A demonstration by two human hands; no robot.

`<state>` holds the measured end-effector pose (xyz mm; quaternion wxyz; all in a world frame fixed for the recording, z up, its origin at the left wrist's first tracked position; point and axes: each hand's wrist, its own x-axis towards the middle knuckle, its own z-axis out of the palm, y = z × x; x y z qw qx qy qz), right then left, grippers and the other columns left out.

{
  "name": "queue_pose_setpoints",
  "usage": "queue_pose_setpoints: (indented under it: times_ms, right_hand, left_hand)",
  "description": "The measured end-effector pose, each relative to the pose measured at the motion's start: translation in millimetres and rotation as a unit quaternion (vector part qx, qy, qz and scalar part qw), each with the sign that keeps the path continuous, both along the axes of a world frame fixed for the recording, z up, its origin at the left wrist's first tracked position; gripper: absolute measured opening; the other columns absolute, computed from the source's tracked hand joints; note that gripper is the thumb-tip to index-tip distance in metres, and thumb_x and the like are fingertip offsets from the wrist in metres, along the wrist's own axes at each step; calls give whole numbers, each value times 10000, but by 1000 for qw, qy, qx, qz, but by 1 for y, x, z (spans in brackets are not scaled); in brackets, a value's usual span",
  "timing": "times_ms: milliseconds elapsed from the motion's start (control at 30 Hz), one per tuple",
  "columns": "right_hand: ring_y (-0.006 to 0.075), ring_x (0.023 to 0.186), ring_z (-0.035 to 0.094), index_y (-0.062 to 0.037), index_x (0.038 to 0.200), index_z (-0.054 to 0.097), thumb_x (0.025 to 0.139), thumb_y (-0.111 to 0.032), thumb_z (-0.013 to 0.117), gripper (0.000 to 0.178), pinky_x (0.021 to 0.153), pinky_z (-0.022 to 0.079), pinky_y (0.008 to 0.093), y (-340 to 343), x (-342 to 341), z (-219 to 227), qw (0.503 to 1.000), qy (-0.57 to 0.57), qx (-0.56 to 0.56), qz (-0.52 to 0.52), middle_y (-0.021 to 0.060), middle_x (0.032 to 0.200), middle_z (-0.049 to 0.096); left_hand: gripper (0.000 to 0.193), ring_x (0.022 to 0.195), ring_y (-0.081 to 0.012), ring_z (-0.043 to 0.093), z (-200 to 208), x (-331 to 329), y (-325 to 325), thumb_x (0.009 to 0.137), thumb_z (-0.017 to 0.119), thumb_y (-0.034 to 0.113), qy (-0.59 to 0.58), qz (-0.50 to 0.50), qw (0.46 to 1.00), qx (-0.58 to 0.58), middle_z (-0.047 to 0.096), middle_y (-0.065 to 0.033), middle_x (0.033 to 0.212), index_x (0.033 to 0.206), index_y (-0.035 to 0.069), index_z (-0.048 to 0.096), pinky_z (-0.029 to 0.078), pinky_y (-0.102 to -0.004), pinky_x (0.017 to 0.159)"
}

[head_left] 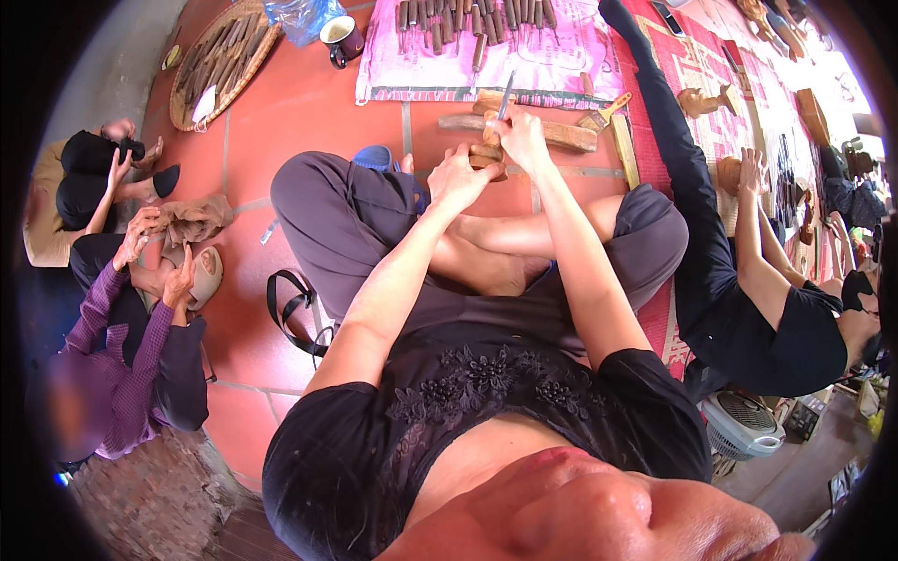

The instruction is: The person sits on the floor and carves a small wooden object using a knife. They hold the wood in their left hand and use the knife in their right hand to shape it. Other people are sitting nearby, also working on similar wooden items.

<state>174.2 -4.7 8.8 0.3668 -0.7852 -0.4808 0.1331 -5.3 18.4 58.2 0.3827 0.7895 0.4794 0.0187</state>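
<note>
My left hand (458, 178) is closed around a small piece of carved wood (485, 155), steadying it in front of my crossed legs. My right hand (521, 140) grips a carving tool (506, 95), whose thin metal blade sticks up past the fingers; its handle is hidden in the hand. Both hands meet at the wood, and its full shape is covered by the fingers. Just beyond them lie a wooden block (569, 136) and a smaller wood piece (488, 99). To the right of these is a flat paintbrush (605, 112).
Many wooden-handled tools lie on a pink sack (374, 56) ahead. A round woven basket (178, 107) of tools and a dark mug (342, 43) stand far left. A wood strip (625, 150) lies right. Co-workers sit on both sides; one holds a brown carving (195, 217).
</note>
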Motion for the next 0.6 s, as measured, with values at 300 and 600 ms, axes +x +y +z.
queue_pose_setpoints:
  times_ms: [300,600]
  right_hand:
    - [369,752,683,-9,991,711,888,-262,801,288,717,527,458,6,6,10,998,7,-36,41,221,784,684]
    - [450,876,695,30,956,670,883,-210,777,273,786,546,497,6,8,41,987,90,-112,72,264,890,707]
  left_hand:
    - [790,1121,-354,682,1,1,-10,790,726,680,20,-14,999,40,637,-194,1214,1284,76,601,524,-490,948]
    - [786,1056,-370,703,-5,1,-11,806,724,667,23,-20,997,67,638,-196,1183,1300,71,589,546,-497,891]
